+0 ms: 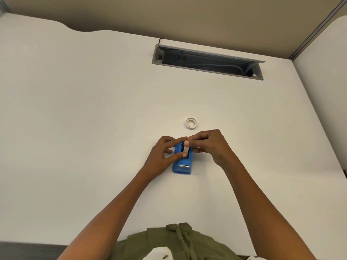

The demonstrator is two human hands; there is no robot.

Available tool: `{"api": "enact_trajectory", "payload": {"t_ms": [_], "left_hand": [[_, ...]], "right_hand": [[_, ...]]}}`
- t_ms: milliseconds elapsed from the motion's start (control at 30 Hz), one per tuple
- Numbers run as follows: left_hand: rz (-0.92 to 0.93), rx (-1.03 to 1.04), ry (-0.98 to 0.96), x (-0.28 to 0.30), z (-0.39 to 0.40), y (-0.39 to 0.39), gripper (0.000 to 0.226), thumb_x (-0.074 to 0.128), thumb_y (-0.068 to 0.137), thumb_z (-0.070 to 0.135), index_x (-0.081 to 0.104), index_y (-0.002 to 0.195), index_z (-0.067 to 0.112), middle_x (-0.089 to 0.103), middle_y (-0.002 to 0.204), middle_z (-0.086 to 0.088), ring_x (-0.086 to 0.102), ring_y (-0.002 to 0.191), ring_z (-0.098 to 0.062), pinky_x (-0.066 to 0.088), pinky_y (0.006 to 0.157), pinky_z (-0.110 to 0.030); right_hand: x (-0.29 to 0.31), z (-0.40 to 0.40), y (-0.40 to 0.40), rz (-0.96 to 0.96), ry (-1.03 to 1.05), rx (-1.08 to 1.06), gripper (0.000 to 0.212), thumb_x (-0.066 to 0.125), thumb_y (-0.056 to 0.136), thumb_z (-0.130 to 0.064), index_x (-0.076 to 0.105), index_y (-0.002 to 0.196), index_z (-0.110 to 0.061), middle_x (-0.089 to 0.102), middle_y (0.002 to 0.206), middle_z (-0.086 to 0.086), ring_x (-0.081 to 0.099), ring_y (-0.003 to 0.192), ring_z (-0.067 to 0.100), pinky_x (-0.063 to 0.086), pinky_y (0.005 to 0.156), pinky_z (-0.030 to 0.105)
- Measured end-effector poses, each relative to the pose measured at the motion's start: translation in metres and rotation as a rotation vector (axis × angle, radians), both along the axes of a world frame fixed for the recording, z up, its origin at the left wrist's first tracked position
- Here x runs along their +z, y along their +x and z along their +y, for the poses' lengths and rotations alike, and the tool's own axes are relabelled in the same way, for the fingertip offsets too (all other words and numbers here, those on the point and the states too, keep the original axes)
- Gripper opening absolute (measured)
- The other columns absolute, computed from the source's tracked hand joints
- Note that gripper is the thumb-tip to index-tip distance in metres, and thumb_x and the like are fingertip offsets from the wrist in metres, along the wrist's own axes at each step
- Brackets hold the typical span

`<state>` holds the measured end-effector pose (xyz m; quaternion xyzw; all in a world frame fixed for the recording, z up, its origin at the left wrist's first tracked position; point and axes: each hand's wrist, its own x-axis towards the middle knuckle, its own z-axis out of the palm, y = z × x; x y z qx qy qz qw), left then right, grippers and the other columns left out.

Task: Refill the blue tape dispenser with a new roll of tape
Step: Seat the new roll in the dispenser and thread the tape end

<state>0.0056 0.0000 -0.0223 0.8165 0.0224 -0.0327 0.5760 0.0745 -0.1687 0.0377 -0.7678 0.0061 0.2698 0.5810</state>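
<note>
The blue tape dispenser lies on the white desk in front of me, its cutter end toward me. A white roll of tape stands on edge in the dispenser's slot beside a black spindle part. My left hand holds the dispenser's left side, thumb and forefinger reaching over the slot. My right hand pinches the roll from the right, fingers curled on it. A second white ring, either a tape roll or a bare core, lies flat on the desk just beyond my hands.
An open grey cable tray is sunk into the desk at the back, cables inside. A beige partition wall rises behind it. Another white desk surface adjoins on the right. The desk's front edge is near my green clothing.
</note>
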Motion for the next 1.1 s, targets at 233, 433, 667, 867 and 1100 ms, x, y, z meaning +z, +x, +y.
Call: {"api": "enact_trajectory", "payload": {"t_ms": [233, 433, 667, 867, 1100], "left_hand": [[-0.016, -0.001, -0.005, -0.001, 0.000, -0.001, 0.050, 0.070, 0.078, 0.031, 0.049, 0.122, 0.042, 0.050, 0.116, 0.001, 0.052, 0.103, -0.011, 0.045, 0.080, -0.008], [-0.017, 0.009, -0.022, 0.000, 0.000, -0.001, 0.047, 0.069, 0.079, 0.033, 0.054, 0.124, 0.032, 0.051, 0.115, 0.002, 0.053, 0.103, -0.008, 0.047, 0.080, -0.011], [-0.035, 0.021, -0.044, 0.003, -0.002, -0.002, 0.041, 0.065, 0.082, 0.035, 0.056, 0.122, 0.035, 0.053, 0.110, 0.004, 0.055, 0.101, -0.006, 0.050, 0.082, -0.017], [-0.017, 0.007, -0.040, 0.002, 0.000, 0.000, 0.044, 0.069, 0.080, 0.031, 0.056, 0.122, 0.033, 0.052, 0.112, 0.003, 0.054, 0.103, -0.008, 0.048, 0.080, -0.012], [-0.012, 0.000, -0.012, 0.001, 0.001, 0.000, 0.050, 0.073, 0.076, 0.030, 0.055, 0.123, 0.031, 0.051, 0.115, 0.001, 0.054, 0.102, -0.011, 0.045, 0.079, -0.008]], "right_hand": [[-0.009, 0.010, -0.009, 0.019, 0.053, -0.207, 0.009, 0.081, 0.072, -0.015, 0.075, 0.073, -0.008, 0.066, 0.068, 0.011, 0.052, 0.054, 0.016, 0.049, 0.055, 0.024], [-0.015, 0.012, -0.014, -0.069, 0.030, -0.230, 0.007, 0.078, 0.077, -0.016, 0.073, 0.076, -0.011, 0.066, 0.069, 0.007, 0.054, 0.060, 0.017, 0.049, 0.058, 0.026], [-0.022, -0.002, -0.027, -0.171, -0.007, -0.056, 0.015, 0.076, 0.079, -0.020, 0.073, 0.094, -0.020, 0.062, 0.072, -0.002, 0.057, 0.072, 0.012, 0.053, 0.063, 0.026], [-0.024, 0.006, -0.026, -0.040, 0.097, -0.154, 0.014, 0.072, 0.079, -0.010, 0.068, 0.093, -0.007, 0.057, 0.079, 0.014, 0.056, 0.076, 0.021, 0.051, 0.068, 0.036], [-0.022, 0.014, -0.022, 0.038, 0.093, -0.231, 0.005, 0.069, 0.081, -0.013, 0.065, 0.081, -0.011, 0.062, 0.082, 0.010, 0.056, 0.075, 0.020, 0.047, 0.068, 0.034]]}}
